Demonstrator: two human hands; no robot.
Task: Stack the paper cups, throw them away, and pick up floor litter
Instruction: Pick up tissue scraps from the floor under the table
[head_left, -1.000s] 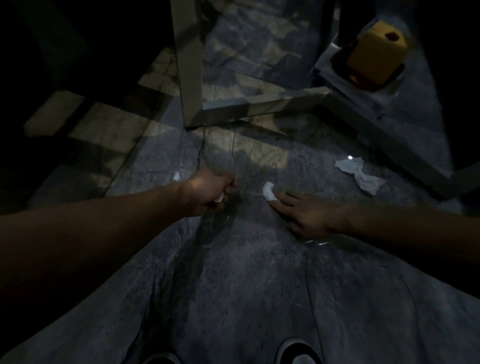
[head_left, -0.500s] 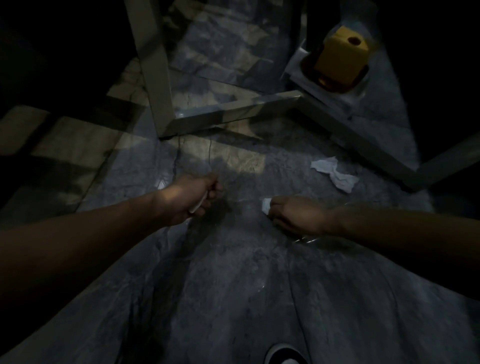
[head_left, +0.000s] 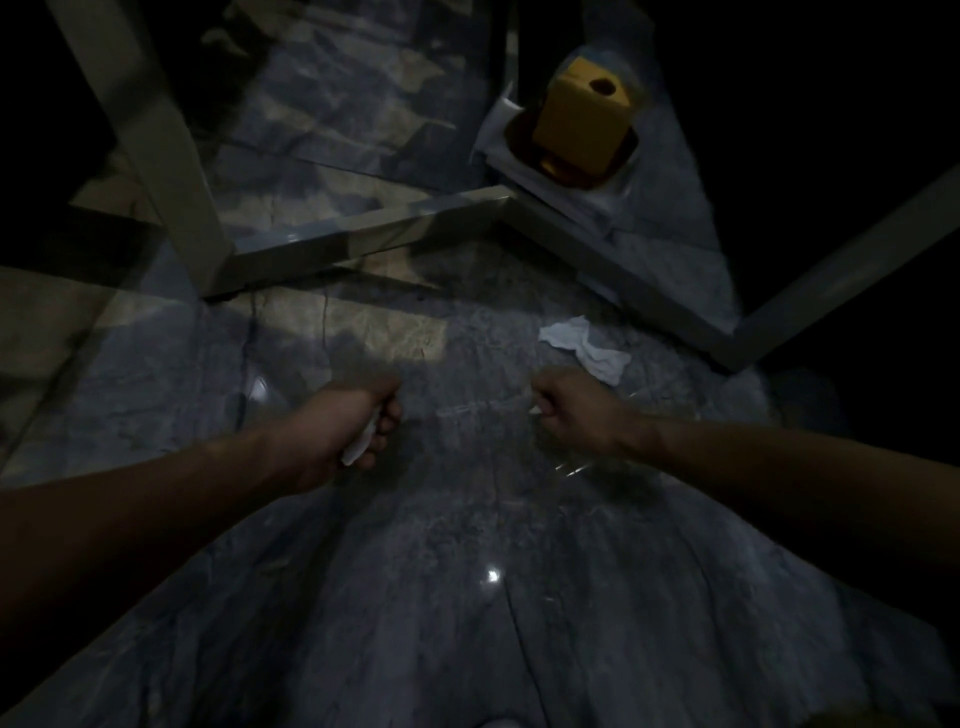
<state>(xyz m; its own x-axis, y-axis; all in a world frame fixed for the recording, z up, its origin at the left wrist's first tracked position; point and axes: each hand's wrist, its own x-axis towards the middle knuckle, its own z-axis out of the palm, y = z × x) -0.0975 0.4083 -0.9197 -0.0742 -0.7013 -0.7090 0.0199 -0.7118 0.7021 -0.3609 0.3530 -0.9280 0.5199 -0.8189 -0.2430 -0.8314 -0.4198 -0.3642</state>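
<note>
Litter pickup is the step in hand, judging by what the two fists hold; no paper cups show anywhere in view, so that part of the task cannot be judged from here.

Nearest, both forearms reach out over the dark marbled floor. The left hand is curled into a fist around a small white paper scrap, whose end pokes out below the fingers. The right hand is likewise clenched, with only a sliver of a white scrap showing at the thumb side; how much it holds is hidden.

Just beyond the right hand, lying flat on the floor and untouched, is a crumpled white tissue, the one loose piece visible. It sits close to the metal frame of some furniture. Farther back, behind that frame, a yellow box rests on a stack of white sheets.

The next move probably calls for the right hand to reach forward and gather the tissue while keeping its scrap trapped, opening only a couple of fingers. The dim light makes smaller bits hard to rule out.
</note>
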